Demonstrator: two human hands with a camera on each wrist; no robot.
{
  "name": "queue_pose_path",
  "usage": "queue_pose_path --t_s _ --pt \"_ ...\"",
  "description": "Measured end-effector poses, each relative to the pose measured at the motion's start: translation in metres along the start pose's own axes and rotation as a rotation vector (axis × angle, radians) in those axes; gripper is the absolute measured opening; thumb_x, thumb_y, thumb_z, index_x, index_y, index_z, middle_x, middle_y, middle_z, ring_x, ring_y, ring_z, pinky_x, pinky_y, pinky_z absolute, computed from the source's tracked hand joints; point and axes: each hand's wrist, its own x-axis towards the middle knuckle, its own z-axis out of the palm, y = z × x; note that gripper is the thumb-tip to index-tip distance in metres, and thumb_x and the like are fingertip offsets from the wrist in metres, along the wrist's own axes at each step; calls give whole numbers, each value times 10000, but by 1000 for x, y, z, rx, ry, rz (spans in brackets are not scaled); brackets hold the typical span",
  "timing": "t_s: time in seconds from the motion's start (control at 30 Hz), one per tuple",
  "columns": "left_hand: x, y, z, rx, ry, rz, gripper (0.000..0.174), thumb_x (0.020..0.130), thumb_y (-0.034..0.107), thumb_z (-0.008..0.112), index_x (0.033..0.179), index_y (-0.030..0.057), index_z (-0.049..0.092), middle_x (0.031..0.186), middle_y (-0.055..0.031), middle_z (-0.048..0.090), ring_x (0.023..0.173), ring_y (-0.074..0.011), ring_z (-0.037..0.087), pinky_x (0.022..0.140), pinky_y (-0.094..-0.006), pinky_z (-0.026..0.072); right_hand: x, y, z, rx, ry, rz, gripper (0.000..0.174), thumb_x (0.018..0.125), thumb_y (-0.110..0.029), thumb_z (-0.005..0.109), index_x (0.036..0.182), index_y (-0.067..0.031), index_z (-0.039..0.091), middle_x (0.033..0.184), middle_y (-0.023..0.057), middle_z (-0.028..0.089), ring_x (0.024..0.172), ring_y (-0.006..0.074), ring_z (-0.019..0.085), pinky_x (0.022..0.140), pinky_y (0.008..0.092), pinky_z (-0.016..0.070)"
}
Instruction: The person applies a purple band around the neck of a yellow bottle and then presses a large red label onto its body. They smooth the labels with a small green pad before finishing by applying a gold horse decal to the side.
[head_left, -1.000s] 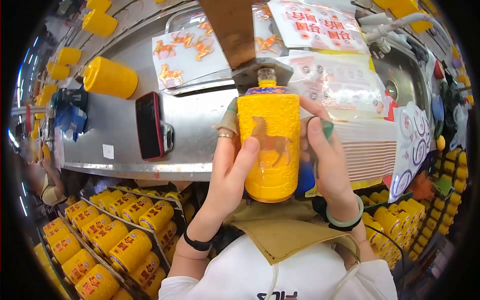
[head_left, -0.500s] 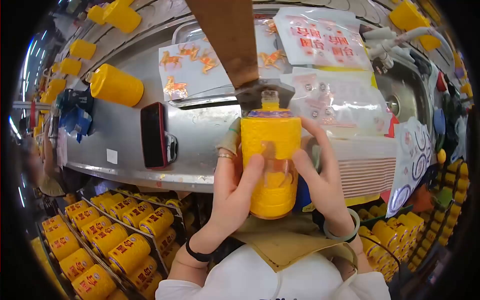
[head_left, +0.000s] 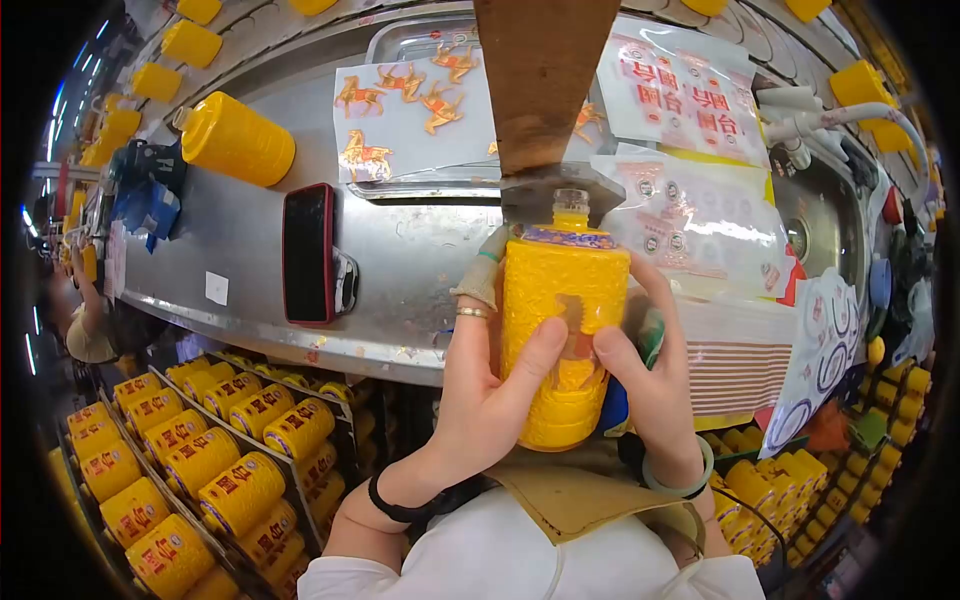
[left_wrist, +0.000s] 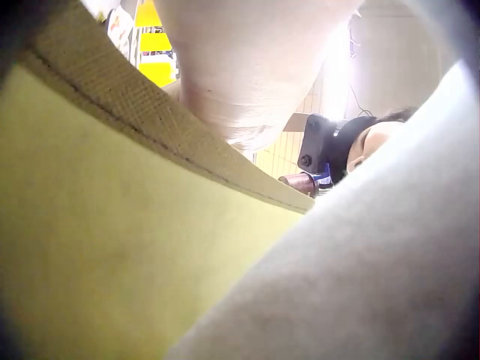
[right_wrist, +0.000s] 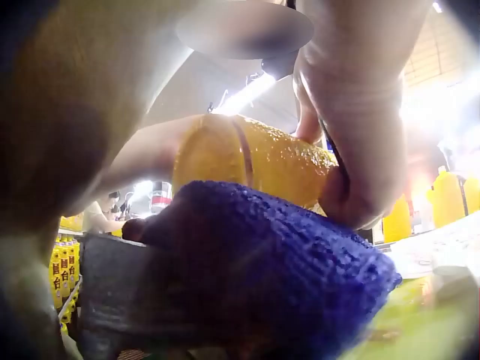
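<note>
Both hands hold a yellow embossed bottle [head_left: 560, 280] in the head view, its clear glass neck toward the wooden post and its base toward the body. A brown horse decal [head_left: 580, 343] lies on its front, partly hidden by the thumbs. My left hand [head_left: 485, 405] grips the left side, thumb pressing on the decal; a cloth cover sits on one finger above a ring. My right hand [head_left: 655, 385] wraps the right side, thumb at the decal's right edge. In the right wrist view, a blue textured cloth [right_wrist: 277, 247] lies under the bottle. Fabric fills most of the left wrist view.
A wooden post [head_left: 545, 85] stands just beyond the bottle's neck. Horse decals lie on a white sheet [head_left: 425, 145] behind. Left are a phone [head_left: 308, 255] and another yellow bottle [head_left: 238, 140]. Printed film sheets [head_left: 690, 225] lie right, by a sink [head_left: 815, 225]. Crated bottles stand below.
My right thumb has moved from the bottle's right edge onto the decal, and my left thumb has shifted inward over the horse. The bottle appears lower in the head view.
</note>
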Motion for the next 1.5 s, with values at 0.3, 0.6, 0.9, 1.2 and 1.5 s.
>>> queue_pose_path --t_s 0.3,0.6,0.9,1.2,1.5 --pt "0 -1 0 -3 9 -3 627 1043 58 556 1576 -25 236 1501 -169 451 1383 -244 481 1163 -387 388 -1 0 0 8 7 8 685 954 -125 731 1527 -6 375 956 13 560 832 72 478 739 221 392" --pt "3 2 1 26 17 -23 621 1054 87 564 1567 -56 243 1491 -167 457 1361 -214 493 1118 -360 425 -1 1 0 13 -8 2 690 960 -137 728 1530 2 364 963 17 567 832 74 480 742 222 396" --pt "0 -5 -9 -124 -7 -42 605 1127 242 405 1637 15 175 1605 -149 365 1478 -240 369 1222 -396 291 -1 2 2 13 15 21 680 972 -156 721 1532 5 370 964 22 568 833 78 516 751 223 418" --pt "-6 -6 -21 -162 -93 -69 621 1114 185 427 1632 -22 153 1655 -140 297 1526 -233 294 1246 -388 230 -2 -1 2 13 5 2 668 993 -169 705 1542 7 367 1075 73 616 978 131 616 874 271 495" --pt "-4 -7 -21 -65 -136 -11 683 1073 55 485 1635 -30 106 1647 -151 291 1518 -220 297 1240 -373 233 3 -2 -11 -239 -32 -31 638 982 -142 670 1532 14 388 1148 76 577 1044 144 566 924 274 461"
